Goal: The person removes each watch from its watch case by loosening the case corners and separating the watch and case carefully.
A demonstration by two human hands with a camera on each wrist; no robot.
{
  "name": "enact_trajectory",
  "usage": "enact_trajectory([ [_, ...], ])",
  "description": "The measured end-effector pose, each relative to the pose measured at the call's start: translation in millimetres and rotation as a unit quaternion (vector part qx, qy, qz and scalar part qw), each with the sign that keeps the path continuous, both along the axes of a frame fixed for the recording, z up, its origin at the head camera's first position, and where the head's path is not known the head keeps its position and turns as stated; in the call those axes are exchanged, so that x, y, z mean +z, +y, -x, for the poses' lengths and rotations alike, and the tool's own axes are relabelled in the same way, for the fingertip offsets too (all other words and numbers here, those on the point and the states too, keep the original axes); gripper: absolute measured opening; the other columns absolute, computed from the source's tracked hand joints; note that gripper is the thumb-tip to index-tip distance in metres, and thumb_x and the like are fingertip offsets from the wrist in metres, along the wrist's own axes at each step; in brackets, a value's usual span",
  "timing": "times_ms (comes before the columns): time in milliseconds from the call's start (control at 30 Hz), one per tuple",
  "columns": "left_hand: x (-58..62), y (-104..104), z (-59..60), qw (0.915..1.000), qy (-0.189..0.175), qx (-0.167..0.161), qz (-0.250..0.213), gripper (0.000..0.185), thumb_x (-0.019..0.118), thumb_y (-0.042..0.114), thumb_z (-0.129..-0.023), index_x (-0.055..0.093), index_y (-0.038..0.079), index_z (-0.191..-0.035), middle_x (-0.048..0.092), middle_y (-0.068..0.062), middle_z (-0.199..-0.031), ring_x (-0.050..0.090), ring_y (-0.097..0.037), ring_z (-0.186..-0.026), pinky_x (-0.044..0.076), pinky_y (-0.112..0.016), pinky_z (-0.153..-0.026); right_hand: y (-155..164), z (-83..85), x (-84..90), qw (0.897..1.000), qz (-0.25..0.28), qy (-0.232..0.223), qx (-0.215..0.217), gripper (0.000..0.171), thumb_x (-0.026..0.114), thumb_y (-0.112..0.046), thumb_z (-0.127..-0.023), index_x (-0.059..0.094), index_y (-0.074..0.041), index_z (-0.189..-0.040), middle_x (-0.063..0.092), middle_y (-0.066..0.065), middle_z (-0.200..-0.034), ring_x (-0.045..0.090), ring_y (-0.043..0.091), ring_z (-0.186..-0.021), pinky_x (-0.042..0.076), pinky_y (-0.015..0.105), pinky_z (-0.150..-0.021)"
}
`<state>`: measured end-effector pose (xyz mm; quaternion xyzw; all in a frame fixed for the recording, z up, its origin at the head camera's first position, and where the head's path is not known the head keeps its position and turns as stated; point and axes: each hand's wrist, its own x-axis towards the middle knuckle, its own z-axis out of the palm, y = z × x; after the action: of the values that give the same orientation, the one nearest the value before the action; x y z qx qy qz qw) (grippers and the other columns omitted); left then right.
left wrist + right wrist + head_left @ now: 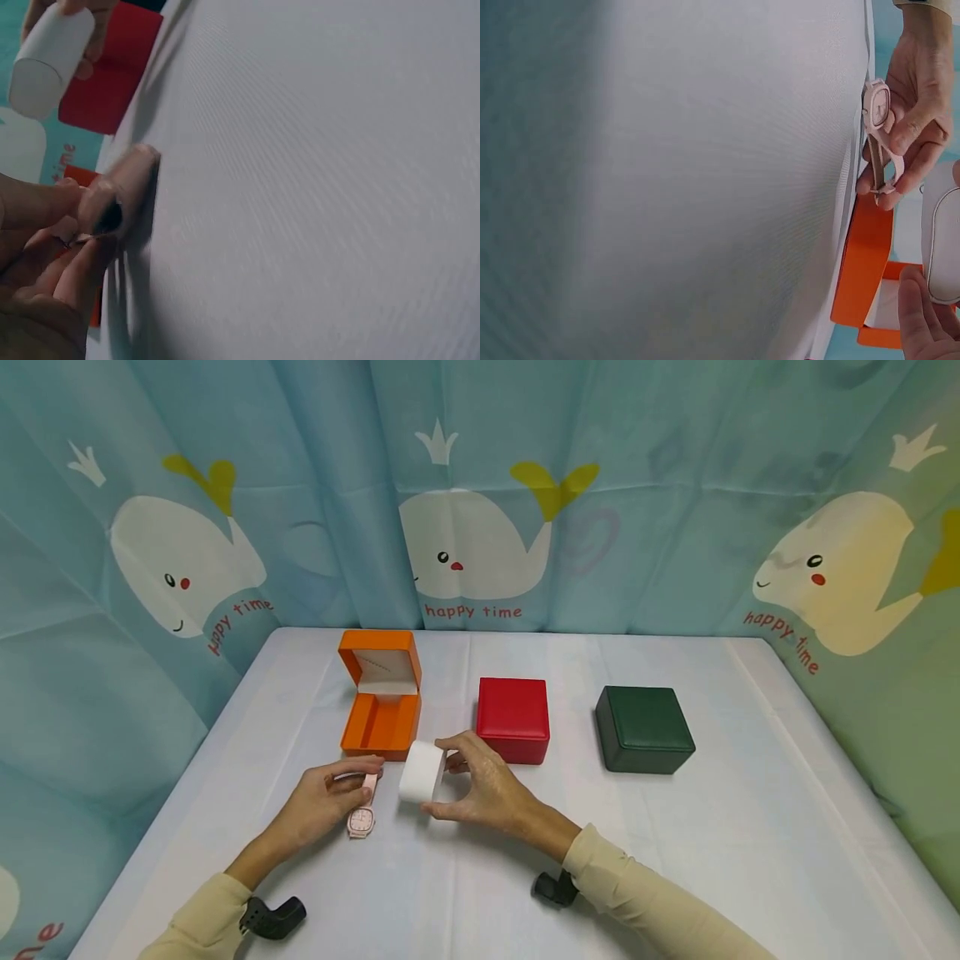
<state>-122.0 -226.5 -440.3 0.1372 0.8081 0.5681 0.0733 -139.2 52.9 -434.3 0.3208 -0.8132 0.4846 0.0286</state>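
A pink wristwatch [361,821] hangs from my left hand [315,806], which pinches its strap between thumb and fingers. In the right wrist view the watch's squarish face [880,107] points outward and the strap forms a loop. My right hand [491,785] grips a white watch cushion [420,772] by its right end, just right of the watch and apart from it. The left wrist view shows the cushion's rounded free end [36,86]. Behind both hands stands an orange watch box [382,755], lid up, with a bare orange interior and a white lid lining.
A closed red box [513,710] stands behind my right hand. Farther right is a closed dark green box [648,718]. A white cloth [750,860] covers the table, and a blue curtain with whales [480,543] hangs around it. Both wrists carry black cameras [276,918].
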Motion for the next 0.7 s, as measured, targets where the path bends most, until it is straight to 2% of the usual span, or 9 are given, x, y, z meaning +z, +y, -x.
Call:
enact_trajectory([
  [167,-2.2,-2.9,0.8,0.9966,0.048,0.003,0.067,0.033,0.073,-0.003,-0.091,0.069,-0.003,-0.124,0.064,-0.013,-0.133,0.057,-0.032,-0.125,0.053,-0.024,-0.091,-0.8,-0.2,1.3,1.000,0.003,0.003,0.001,0.073,0.095,-0.018,-0.072,0.055,-0.007,-0.132,0.056,0.000,-0.120,0.065,0.017,-0.101,0.054,0.025,-0.088],
  [333,-0.3,-6.0,2.8,0.9896,0.074,0.011,0.123,0.036,0.076,-0.003,-0.088,0.069,0.001,-0.124,0.068,-0.008,-0.127,0.059,-0.028,-0.115,0.055,-0.028,-0.084,-1.2,0.1,3.2,1.000,-0.001,-0.004,0.003,0.073,0.095,-0.020,-0.073,0.055,-0.006,-0.132,0.056,0.002,-0.120,0.066,0.020,-0.099,0.056,0.028,-0.087],
  [500,1.2,-7.7,3.0,0.9858,0.091,0.009,0.141,0.035,0.076,-0.006,-0.087,0.069,-0.002,-0.121,0.067,-0.009,-0.123,0.061,-0.026,-0.107,0.055,-0.030,-0.083,-3.6,4.2,6.4,1.000,-0.027,-0.004,0.001,0.072,0.092,-0.021,-0.076,0.054,-0.006,-0.136,0.056,0.003,-0.124,0.066,0.017,-0.101,0.055,0.027,-0.089],
  [700,3.2,-12.1,2.2,0.9866,0.084,-0.009,0.140,0.033,0.076,-0.003,-0.088,0.071,-0.001,-0.120,0.064,-0.010,-0.125,0.062,-0.023,-0.104,0.056,-0.028,-0.081,-7.5,11.4,6.4,1.000,-0.023,-0.002,0.003,0.073,0.090,-0.014,-0.077,0.053,-0.002,-0.138,0.055,0.008,-0.128,0.067,0.019,-0.101,0.054,0.025,-0.090],
])
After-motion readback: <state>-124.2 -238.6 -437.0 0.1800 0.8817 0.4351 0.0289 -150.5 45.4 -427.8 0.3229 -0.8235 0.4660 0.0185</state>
